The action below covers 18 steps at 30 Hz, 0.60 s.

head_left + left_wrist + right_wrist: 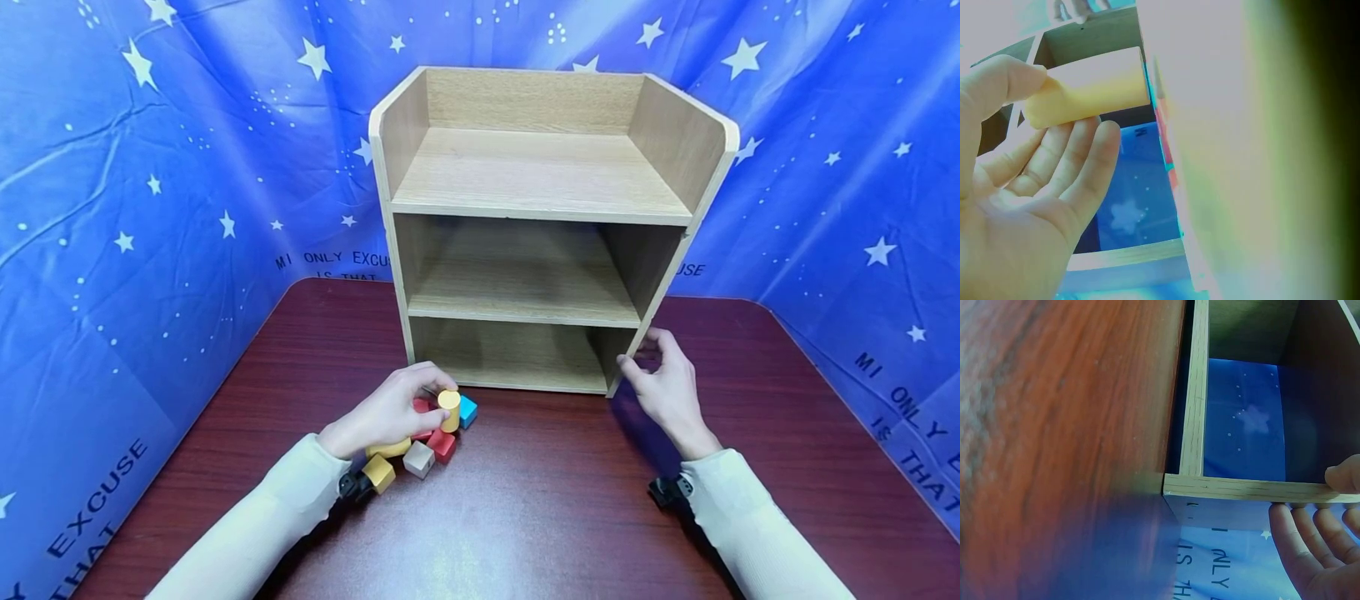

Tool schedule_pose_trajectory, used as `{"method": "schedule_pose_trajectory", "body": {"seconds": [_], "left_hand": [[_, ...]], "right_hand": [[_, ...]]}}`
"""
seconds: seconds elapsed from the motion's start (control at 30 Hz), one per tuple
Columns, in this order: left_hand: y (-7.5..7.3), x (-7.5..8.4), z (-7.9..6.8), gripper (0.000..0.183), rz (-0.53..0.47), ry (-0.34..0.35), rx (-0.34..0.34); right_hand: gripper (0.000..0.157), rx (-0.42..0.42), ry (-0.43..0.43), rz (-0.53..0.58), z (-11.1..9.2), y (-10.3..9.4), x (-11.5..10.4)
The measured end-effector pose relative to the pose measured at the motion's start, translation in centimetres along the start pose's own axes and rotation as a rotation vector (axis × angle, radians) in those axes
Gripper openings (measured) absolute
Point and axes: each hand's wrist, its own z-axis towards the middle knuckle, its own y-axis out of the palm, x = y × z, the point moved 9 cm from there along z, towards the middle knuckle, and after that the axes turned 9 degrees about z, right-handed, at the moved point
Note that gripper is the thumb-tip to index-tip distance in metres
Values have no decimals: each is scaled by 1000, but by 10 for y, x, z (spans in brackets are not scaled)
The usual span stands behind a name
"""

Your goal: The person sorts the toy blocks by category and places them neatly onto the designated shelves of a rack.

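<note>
My left hand [386,412] pinches a yellow cylinder block [449,410] between thumb and fingers. In the left wrist view the cylinder [1094,87] lies across the fingertips. Under and around this hand are a blue block [467,412], a red block [442,447], a grey block [418,460], a yellow curved block [390,449] and a yellow cube [379,473]. More red shows partly hidden behind the fingers. My right hand [666,392] grips the right side panel of a wooden shelf [540,175], thumb at the front edge [1247,489], fingers on the outer face.
The shelf stands upright on a dark red-brown table [540,500], with two compartments below its walled top. A blue star-patterned cloth [187,167] hangs around the back and sides. Black wrist cameras [667,493] sit at both cuffs.
</note>
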Motion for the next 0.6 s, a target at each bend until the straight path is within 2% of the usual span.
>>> {"method": "schedule_pose_trajectory", "body": {"seconds": [0.37,0.6], "left_hand": [[-6,5,2,29,4,13,17],[-9,5,3,28,-62,-22,-5]], "right_hand": [[37,3,0,4,0,-1,-1],[36,-5,3,1,-1,0,-1]]}}
